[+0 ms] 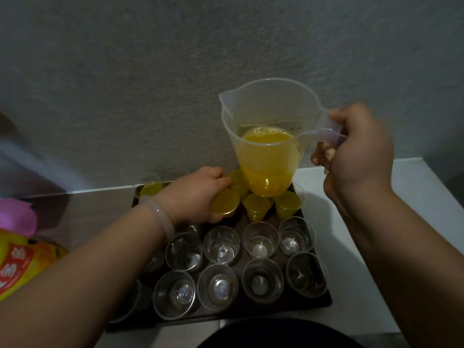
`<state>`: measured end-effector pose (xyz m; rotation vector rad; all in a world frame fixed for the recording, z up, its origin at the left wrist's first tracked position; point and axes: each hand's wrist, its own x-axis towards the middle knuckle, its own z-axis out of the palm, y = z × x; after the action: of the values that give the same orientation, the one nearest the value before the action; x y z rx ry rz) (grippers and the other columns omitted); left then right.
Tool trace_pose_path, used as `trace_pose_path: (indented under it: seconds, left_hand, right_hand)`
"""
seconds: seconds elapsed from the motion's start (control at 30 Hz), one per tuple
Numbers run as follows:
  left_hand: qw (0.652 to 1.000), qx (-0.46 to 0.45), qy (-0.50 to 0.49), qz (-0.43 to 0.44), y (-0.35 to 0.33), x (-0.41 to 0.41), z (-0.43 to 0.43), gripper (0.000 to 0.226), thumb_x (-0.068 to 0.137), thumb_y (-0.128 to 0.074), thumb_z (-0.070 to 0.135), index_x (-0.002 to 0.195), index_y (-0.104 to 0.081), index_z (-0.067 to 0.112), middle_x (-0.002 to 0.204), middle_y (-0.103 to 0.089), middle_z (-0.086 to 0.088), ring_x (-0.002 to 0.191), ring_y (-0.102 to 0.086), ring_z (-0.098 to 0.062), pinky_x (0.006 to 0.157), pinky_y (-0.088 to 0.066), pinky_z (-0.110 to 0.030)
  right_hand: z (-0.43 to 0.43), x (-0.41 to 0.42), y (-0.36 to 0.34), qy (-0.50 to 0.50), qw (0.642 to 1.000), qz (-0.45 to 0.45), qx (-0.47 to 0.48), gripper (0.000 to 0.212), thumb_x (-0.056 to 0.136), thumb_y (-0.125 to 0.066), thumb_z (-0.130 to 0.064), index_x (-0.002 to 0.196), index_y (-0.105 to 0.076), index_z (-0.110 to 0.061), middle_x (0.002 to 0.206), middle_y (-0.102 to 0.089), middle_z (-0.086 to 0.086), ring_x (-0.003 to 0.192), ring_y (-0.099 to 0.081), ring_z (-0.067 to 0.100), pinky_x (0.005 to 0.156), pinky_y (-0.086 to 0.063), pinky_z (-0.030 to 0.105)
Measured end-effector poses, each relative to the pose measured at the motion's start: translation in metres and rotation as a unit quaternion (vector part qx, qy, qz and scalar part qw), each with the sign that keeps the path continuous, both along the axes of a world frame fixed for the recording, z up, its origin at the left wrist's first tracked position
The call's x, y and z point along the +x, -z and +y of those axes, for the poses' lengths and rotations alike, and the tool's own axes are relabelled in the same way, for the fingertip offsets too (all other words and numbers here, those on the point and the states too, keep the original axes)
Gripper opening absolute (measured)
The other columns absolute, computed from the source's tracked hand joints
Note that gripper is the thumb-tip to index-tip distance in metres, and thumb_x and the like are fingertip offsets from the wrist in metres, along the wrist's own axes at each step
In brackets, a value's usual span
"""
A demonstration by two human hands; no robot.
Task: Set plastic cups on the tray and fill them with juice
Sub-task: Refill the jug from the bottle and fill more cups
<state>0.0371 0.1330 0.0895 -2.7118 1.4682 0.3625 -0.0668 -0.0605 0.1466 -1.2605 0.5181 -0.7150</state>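
Orange juice (266,156) sits low in the clear jug (271,106), which your right hand (359,154) grips by the handle above the far rows of the tray (241,311). Your left hand (198,194) curls round a filled cup (225,204) just left of the jug; empty cups (222,244) stand nearer you.

A dark rectangular tray (322,303) carries small clear plastic cups (222,244), upright and empty, across its 6 o'clock half. Toward 12 o'clock stand juice-filled cups (287,204), yellow-orange; the left hand (198,194) grips one of them. Above the tray's 1 o'clock edge hangs a translucent plastic jug (271,111), partly full of juice, spout at 10 o'clock, handle at 3 o'clock in the right hand (361,156).
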Motion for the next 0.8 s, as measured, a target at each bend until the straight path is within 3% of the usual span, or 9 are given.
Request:
trace_pose_path:
  seconds: [0.13, 0.3, 0.4, 0.53, 0.8]
  left_hand:
    - [0.999, 0.037, 0.016, -0.013, 0.008, 0.000, -0.005, 0.075, 0.077, -0.070, 0.044, 0.141, -0.037, 0.023, 0.136, -0.042, 0.001, 0.124, -0.041, -0.019, 0.097, -0.045, -0.036]
    - [0.999, 0.023, 0.038, -0.016, 0.014, 0.000, -0.005, 0.066, 0.080, -0.066, 0.042, 0.139, -0.041, 0.023, 0.137, -0.046, -0.001, 0.124, -0.045, -0.021, 0.098, -0.042, -0.032]
    - [0.998, 0.026, 0.045, -0.038, 0.019, 0.001, -0.004, 0.067, 0.080, -0.065, 0.045, 0.139, -0.040, 0.025, 0.139, -0.045, 0.002, 0.124, -0.040, -0.020, 0.096, -0.039, -0.031]
    - [0.998, 0.025, 0.044, -0.040, 0.021, 0.005, -0.003, 0.069, 0.079, -0.066, 0.047, 0.140, -0.038, 0.028, 0.139, -0.045, 0.007, 0.123, -0.036, -0.018, 0.097, -0.035, -0.031]
    - [0.998, 0.039, 0.036, -0.026, 0.023, 0.009, -0.002, 0.071, 0.077, -0.069, 0.045, 0.140, -0.039, 0.027, 0.139, -0.045, 0.008, 0.126, -0.035, -0.016, 0.100, -0.033, -0.031]
  right_hand:
    - [0.000, -0.001, 0.002, 0.005, 1.000, 0.011, -0.009, 0.033, 0.068, -0.051, -0.029, 0.037, -0.053, -0.019, 0.048, -0.047, 0.000, 0.048, -0.039, 0.019, 0.052, -0.032, 0.036]
    - [0.003, -0.003, 0.005, -0.003, 1.000, 0.016, -0.019, 0.030, 0.066, -0.053, -0.031, 0.038, -0.053, -0.019, 0.049, -0.046, 0.001, 0.047, -0.039, 0.019, 0.052, -0.032, 0.038]
    - [0.006, -0.005, 0.006, -0.005, 0.998, 0.042, -0.056, 0.027, 0.062, -0.054, -0.038, 0.042, -0.053, -0.021, 0.054, -0.046, 0.008, 0.056, -0.041, 0.027, 0.056, -0.035, 0.043]
    - [0.011, -0.008, 0.008, -0.002, 0.997, 0.046, -0.061, 0.029, 0.071, -0.047, -0.028, 0.043, -0.052, -0.019, 0.050, -0.046, 0.005, 0.052, -0.042, 0.025, 0.053, -0.035, 0.037]
    - [0.016, -0.007, 0.005, 0.012, 0.998, 0.039, -0.052, 0.023, 0.070, -0.048, -0.029, 0.052, -0.050, -0.015, 0.063, -0.047, 0.016, 0.059, -0.042, 0.028, 0.058, -0.036, 0.043]
